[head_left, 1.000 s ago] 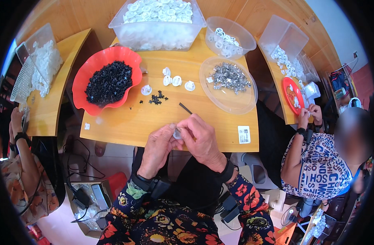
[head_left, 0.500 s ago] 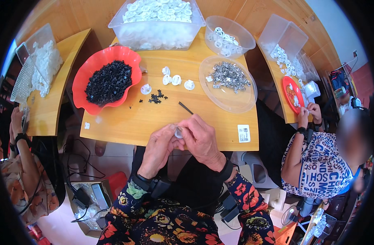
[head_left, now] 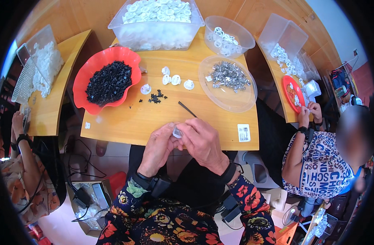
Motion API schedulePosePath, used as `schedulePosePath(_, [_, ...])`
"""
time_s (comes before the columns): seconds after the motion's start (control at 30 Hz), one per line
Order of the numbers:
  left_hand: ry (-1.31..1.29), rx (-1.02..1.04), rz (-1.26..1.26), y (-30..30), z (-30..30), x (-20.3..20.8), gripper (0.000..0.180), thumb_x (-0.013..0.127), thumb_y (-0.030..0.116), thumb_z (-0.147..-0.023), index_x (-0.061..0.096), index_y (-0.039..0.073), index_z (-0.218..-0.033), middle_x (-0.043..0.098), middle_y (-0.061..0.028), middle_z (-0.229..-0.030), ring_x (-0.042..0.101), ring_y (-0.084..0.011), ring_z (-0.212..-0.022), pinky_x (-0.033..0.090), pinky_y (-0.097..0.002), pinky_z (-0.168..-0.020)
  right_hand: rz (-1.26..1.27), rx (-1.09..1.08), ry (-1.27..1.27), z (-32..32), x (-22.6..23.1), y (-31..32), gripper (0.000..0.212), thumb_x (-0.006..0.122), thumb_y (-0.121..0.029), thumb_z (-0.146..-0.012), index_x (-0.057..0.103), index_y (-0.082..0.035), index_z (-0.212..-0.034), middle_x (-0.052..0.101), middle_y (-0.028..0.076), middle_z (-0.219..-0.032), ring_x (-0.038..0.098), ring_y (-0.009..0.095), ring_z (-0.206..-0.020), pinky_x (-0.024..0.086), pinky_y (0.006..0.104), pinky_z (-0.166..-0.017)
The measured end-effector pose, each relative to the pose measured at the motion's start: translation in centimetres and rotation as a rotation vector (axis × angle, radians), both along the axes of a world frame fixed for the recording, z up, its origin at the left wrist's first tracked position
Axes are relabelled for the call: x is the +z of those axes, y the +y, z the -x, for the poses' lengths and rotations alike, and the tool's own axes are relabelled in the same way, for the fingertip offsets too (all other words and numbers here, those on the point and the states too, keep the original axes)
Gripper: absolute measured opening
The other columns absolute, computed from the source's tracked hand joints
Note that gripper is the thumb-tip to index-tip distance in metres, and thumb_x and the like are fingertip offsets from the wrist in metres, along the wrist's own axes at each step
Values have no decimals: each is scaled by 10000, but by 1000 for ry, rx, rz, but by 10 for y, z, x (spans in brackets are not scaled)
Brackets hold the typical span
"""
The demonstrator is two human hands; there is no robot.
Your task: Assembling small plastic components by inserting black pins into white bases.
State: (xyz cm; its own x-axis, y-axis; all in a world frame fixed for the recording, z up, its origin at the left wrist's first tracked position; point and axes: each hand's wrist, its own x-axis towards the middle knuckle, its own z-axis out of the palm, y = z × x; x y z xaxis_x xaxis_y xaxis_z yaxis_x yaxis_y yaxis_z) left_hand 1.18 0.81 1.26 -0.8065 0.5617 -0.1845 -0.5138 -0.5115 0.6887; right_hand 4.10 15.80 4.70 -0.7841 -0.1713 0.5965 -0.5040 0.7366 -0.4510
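Note:
A small white plastic part (head_left: pixel 177 132) sits between my two hands just off the table's near edge, mostly covered by fingers. My left hand (head_left: pixel 157 148) is closed, pinching it from the left. The thumb and fingers of my right hand (head_left: pixel 203 143) are closed against its other side. Beyond my right hand a thin black stick (head_left: pixel 187 108) slants on the table, its near end by the knuckles. Farther off lie several round white plastic pieces (head_left: pixel 175 79) and a little heap of tiny black cross-shaped parts (head_left: pixel 156 97).
A red scalloped bowl (head_left: pixel 81 87) of black parts stands left. To the right is a clear shallow dish (head_left: pixel 232 107) of metal bits. Behind are a clear bin (head_left: pixel 154 38) and a round tub (head_left: pixel 247 34) of white parts. People work at both side tables.
My right hand has shifted slightly right and turned a little, so more of the black stick and white part shows. My left hand stays nearly in place.

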Motion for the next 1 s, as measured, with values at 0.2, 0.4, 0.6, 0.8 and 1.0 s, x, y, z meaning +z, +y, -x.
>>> schedulePosePath(0.2, [85, -20, 68, 1, -5, 6, 302, 402, 201, -1010, 574, -35, -1087, 613, -68, -931, 574, -120, -777, 484, -257, -694, -61, -44, -31, -7, -3, 1, 366, 659, -3, -609, 612, -19, -972, 544, 99, -889, 585, 278, -808, 476, 368, -652])
schedulePosePath(0.4, [128, -50, 133, 2, -6, 4, 334, 404, 211, -1003, 549, -47, -1157, 606, -77, -967, 578, -135, -787, 478, -266, -701, -25, -106, -18, -11, -9, -5, 372, 651, 17, -596, 617, -6, -966, 539, 95, -875, 572, 279, -795, 477, 375, -634])
schedulePosePath(0.6, [95, -106, 143, 2, -5, 3, 324, 427, 220, -1009, 551, -29, -1175, 608, -65, -942, 571, -119, -778, 492, -255, -677, 390, -52, -273, -20, -25, 5, 273, 597, 65, -740, 626, -11, -1000, 563, 95, -908, 595, 234, -797, 488, 299, -661])
schedulePosePath(0.8, [74, -32, 92, 1, -3, 1, 313, 440, 241, -1008, 561, -17, -1138, 630, -75, -939, 588, -121, -751, 495, -252, -666, 494, 48, -427, -19, -12, 16, 255, 630, -1, -805, 616, -30, -1058, 596, 65, -973, 605, 157, -797, 503, 278, -712])
schedulePosePath(1.0, [117, -10, 128, 5, -4, 0, 316, 438, 251, -1008, 581, -14, -1106, 644, -78, -949, 595, -116, -765, 490, -251, -661, 566, 52, -380, -20, -16, 13, 295, 704, -12, -747, 613, -43, -1026, 589, 60, -924, 591, 158, -779, 493, 279, -706])
